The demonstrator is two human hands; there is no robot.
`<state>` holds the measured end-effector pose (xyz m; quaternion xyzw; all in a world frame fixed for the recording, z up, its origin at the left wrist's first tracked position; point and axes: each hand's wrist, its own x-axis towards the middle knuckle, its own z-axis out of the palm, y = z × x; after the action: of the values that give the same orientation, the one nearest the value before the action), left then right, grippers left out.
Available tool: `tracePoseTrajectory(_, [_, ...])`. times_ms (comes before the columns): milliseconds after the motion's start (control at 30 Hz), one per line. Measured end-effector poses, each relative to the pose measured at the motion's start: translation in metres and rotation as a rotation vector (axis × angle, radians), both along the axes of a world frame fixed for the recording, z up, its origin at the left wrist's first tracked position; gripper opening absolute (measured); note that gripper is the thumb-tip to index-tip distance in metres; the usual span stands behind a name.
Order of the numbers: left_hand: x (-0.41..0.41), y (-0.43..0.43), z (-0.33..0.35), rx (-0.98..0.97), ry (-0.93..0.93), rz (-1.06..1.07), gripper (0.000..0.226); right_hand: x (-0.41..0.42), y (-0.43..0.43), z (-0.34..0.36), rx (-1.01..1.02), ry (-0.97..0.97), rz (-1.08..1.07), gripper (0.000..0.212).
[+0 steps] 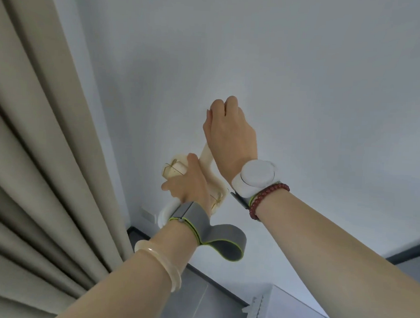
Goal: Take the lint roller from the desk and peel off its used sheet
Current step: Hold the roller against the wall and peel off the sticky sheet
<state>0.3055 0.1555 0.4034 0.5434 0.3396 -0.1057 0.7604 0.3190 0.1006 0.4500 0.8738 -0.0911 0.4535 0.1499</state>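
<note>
Both hands are raised in front of a white wall. My left hand [188, 182] grips the cream lint roller [173, 169], which has a thin gold pattern; its white looped handle [164, 214] pokes out below my wrist. A pale strip of sheet [207, 158] curls off the roller and runs up behind my right hand [230, 130]. That hand is above the roller with fingers pinched closed, and the sheet's end is hidden behind the palm. A grey strap sits on my left wrist, a white sensor and red beads on the right.
A beige pleated curtain [34, 149] hangs along the left. The white wall [305, 78] fills the background, with a wall socket [148, 215] low down. Dark grey furniture edges [211, 295] show at the bottom.
</note>
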Motion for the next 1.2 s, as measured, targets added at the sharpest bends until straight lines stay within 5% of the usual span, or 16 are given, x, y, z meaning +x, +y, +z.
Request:
tracePoseTrajectory(233, [0.027,-0.007,0.022,0.012,-0.039,0.097,0.053,0.025,-0.003,0.024,0.057,-0.165,0.212,0.024])
tracePoseTrajectory(400, [0.058,-0.003,0.063,0.122,-0.119,0.119,0.071,0.050,0.008,0.073,0.006,-0.271,0.285,0.022])
tracePoseTrajectory(633, [0.105,0.018,0.159,-0.148,-0.430,0.328,0.065,0.077,0.055,0.180,0.177,-0.428,0.676,0.035])
tracePoseTrajectory(767, [0.125,0.035,0.224,-0.233,-0.549,0.382,0.062,0.086,0.073,0.248,0.283,-0.574,0.598,0.043])
tracePoseTrajectory(967, [0.135,0.043,0.298,-0.331,-0.645,0.306,0.069,0.094,0.072,0.331,0.354,-0.541,0.700,0.019])
tracePoseTrajectory(1200, [0.127,0.027,0.339,-0.278,-0.861,0.254,0.040,0.098,0.057,0.400,0.310,-0.587,0.748,0.031])
